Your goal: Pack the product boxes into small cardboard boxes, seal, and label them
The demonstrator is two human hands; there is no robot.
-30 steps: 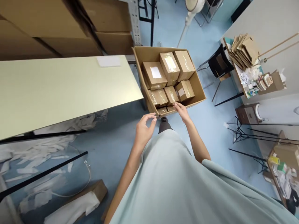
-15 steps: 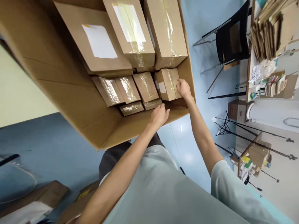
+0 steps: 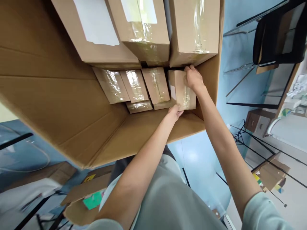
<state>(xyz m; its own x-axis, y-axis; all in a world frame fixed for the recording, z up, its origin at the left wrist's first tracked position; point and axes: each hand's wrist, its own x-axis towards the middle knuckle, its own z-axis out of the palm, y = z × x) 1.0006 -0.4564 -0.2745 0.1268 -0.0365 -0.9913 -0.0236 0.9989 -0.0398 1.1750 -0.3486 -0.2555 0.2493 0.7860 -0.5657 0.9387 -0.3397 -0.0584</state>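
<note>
Left hand (image 3: 173, 114) is now joining right hand (image 3: 194, 78) on small box (image 3: 181, 91), right end of large carton (image 3: 117, 137); both half-curled, apparently gripping two-handed.

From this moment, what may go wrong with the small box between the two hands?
The small box might slip, since the right hand rests by its glossy tape. Its far end could bump the large box close beyond it. The right hand might also scrape the nearby carton wall.
</note>
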